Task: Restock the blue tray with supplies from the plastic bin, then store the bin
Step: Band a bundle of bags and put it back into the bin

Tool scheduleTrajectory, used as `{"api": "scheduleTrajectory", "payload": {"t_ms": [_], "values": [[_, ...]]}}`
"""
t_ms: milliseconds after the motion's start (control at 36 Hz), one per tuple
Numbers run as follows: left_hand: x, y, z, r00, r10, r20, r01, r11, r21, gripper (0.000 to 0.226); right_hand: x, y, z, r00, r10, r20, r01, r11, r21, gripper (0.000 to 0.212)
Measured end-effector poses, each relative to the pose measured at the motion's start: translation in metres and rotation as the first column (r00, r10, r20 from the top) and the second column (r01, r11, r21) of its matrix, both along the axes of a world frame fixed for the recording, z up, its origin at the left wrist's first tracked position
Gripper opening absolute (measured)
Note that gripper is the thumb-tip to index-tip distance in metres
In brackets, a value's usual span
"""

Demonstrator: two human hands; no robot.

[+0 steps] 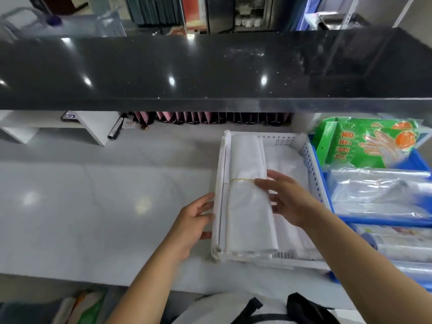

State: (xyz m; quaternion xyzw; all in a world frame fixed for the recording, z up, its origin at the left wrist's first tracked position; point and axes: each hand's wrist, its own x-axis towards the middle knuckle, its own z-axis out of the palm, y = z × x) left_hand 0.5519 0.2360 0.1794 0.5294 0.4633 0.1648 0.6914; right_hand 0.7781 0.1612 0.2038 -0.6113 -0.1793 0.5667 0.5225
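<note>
Both hands are at the white plastic bin point(312, 164) on the pale counter point(93, 195): my left hand point(195, 222) lies open against the bin's left wall, fingers spread and closing on nothing, while my right hand point(286, 197) rests loosely open on the bundle of white bags point(247, 206), fingertips by the rubber band point(240, 180) around its middle; whether the thumb is tucked under I cannot tell. The bundle lies along the bin's left side on flatter white sheets, and the blue tray point(327, 195) sits just beside the bin on the right, already holding clear bags point(378, 192) and a green glove packet point(367, 146). I judge the bundle light, soft and slippery, likely to sag at both ends, so I would pinch it at the band, where it is tightest.
</note>
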Motion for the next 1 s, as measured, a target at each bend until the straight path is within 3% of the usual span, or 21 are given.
{"api": "scheduleTrajectory", "payload": {"t_ms": [28,83,139,444,583,639,722,806,889,1000], "values": [[-0.001,-0.001,-0.001,1.0,0.011,-0.018,-0.011,1.0,0.017,0.052,-0.005,0.007,-0.006,0.985,0.01,0.175,0.002,0.998,-0.067,0.053],[-0.002,-0.002,-0.003,0.997,0.04,-0.06,-0.037,0.998,0.054,0.051,-0.018,0.013,-0.019,0.829,0.161,0.536,-0.062,0.978,-0.197,0.078],[-0.001,-0.002,-0.004,0.995,0.056,-0.082,-0.05,0.996,0.073,0.051,-0.029,0.013,-0.03,0.696,0.258,0.67,-0.115,0.961,-0.251,0.09],[0.0,-0.004,-0.003,0.991,0.046,-0.126,-0.031,0.993,0.114,0.051,-0.029,0.015,-0.042,0.75,0.122,0.651,-0.039,0.989,-0.14,0.082],[-0.001,-0.007,-0.004,0.989,0.031,-0.144,-0.013,0.992,0.124,0.05,-0.033,0.018,-0.047,0.705,0.157,0.691,-0.057,0.985,-0.165,0.082],[-0.002,-0.007,-0.004,0.988,0.028,-0.15,-0.009,0.992,0.126,0.051,-0.031,0.018,-0.045,0.633,0.224,0.741,-0.093,0.972,-0.215,0.081],[-0.002,-0.006,-0.005,0.987,0.019,-0.159,0.0,0.993,0.121,0.051,-0.029,0.017,-0.041,0.449,0.339,0.827,-0.136,0.94,-0.312,0.083],[-0.002,-0.004,-0.004,0.988,0.004,-0.152,0.013,0.994,0.113,0.052,-0.032,0.017,-0.042,0.342,0.342,0.875,-0.186,0.938,-0.294,0.089],[-0.003,-0.002,-0.004,0.991,0.0,-0.137,0.016,0.994,0.112,0.052,-0.048,0.013,-0.052,0.187,0.384,0.904,-0.297,0.899,-0.321,0.074],[-0.007,-0.003,-0.006,0.986,-0.032,-0.163,0.06,0.984,0.168,0.051,-0.065,0.003,-0.073,0.173,0.432,0.885,-0.34,0.87,-0.358,0.071]]}}
